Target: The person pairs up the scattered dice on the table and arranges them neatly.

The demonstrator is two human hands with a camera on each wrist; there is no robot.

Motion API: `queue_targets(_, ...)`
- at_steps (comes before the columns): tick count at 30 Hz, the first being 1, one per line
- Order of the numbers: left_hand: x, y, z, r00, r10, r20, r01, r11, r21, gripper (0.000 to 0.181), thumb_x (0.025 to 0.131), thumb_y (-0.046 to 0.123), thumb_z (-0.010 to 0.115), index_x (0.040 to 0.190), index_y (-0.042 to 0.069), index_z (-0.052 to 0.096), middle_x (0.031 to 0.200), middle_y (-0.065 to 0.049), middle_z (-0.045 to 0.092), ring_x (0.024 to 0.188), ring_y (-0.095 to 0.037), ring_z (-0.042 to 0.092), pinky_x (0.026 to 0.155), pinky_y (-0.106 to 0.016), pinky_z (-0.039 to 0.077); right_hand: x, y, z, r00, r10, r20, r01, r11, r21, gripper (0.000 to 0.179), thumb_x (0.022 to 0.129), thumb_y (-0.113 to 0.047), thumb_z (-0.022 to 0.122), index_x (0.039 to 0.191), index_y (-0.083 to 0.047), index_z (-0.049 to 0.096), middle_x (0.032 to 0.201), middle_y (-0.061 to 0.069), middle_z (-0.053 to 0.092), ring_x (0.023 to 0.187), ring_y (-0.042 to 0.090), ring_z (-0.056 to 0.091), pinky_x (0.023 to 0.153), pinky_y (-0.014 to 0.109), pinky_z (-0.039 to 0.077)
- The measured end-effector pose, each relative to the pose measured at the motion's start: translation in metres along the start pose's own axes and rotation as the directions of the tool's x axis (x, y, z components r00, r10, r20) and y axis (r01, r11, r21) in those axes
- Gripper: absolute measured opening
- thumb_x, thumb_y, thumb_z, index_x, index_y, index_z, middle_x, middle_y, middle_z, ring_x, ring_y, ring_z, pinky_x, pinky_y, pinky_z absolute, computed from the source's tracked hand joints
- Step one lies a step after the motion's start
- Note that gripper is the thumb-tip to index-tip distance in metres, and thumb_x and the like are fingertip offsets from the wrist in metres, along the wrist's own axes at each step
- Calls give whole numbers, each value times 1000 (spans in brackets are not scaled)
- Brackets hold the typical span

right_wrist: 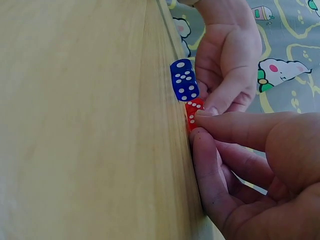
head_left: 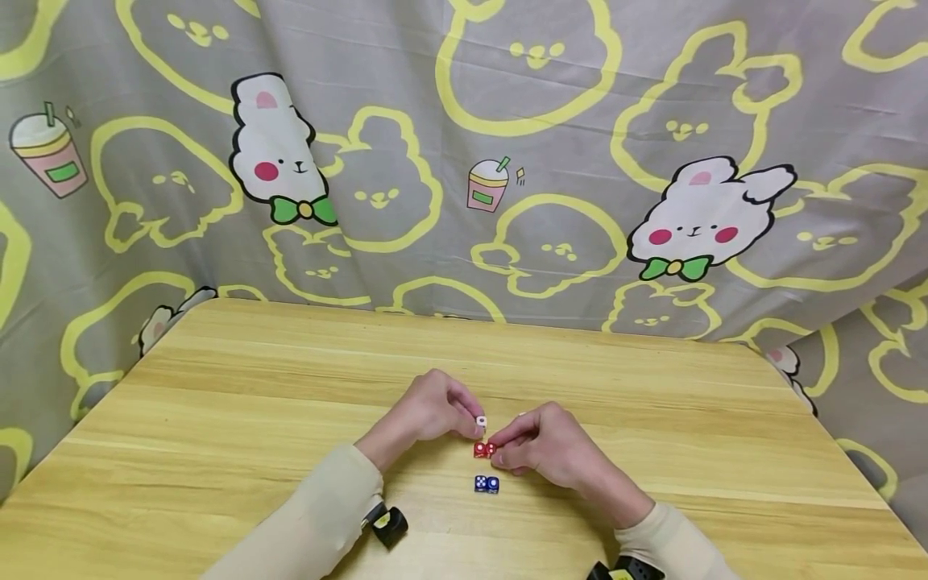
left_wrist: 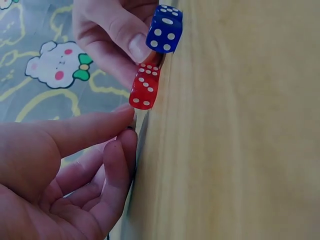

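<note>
My left hand [head_left: 433,405] pinches a white die [head_left: 482,421] between thumb and index finger. In the left wrist view those fingertips hide most of it. Just nearer to me, two red dice [head_left: 480,450] sit side by side. The thumb and index finger of my right hand [head_left: 554,445] pinch the right-hand red die [right_wrist: 192,119], partly covering it in the right wrist view. Two blue dice [head_left: 486,484], also side by side, lie in front of the red pair. A small white bit [head_left: 522,415] peeks out behind my right index finger.
A light wood-grain table [head_left: 304,354] carries everything. Beyond its far edge hangs a grey curtain [head_left: 406,72] with yellow outlines and cartoon rabbits. Black devices are strapped to both wrists, one [head_left: 389,525] below the left sleeve.
</note>
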State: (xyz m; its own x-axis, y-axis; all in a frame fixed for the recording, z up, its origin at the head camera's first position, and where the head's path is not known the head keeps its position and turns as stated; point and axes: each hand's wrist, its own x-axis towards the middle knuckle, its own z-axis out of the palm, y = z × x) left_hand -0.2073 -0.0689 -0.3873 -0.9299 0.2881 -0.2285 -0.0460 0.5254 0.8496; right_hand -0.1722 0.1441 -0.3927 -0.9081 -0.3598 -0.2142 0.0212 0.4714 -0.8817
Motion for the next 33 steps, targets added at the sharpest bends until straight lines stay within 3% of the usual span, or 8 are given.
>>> queue_targets(22,0,-5,2,1000,2,-2,-2,1000,-3,15,77,4,91,86,11,81,75,0,79,69,-13,69,66,-25,52,0,0,-1,1000,1,0,-1,1000,-4,17,84,-10,89,100,-5,84,95,5,80,75,12,72,68,26,63)
queue_targets(33,-1,-7,0,1000,4,5,-4,1000,7,17,75,5,91,87,12,81,76,1,78,73,-13,69,74,-26,50,-1,-1,0,1000,15,3,-15,1000,-9,17,85,-11,89,100,-6,84,96,5,81,78,12,71,69,26,63)
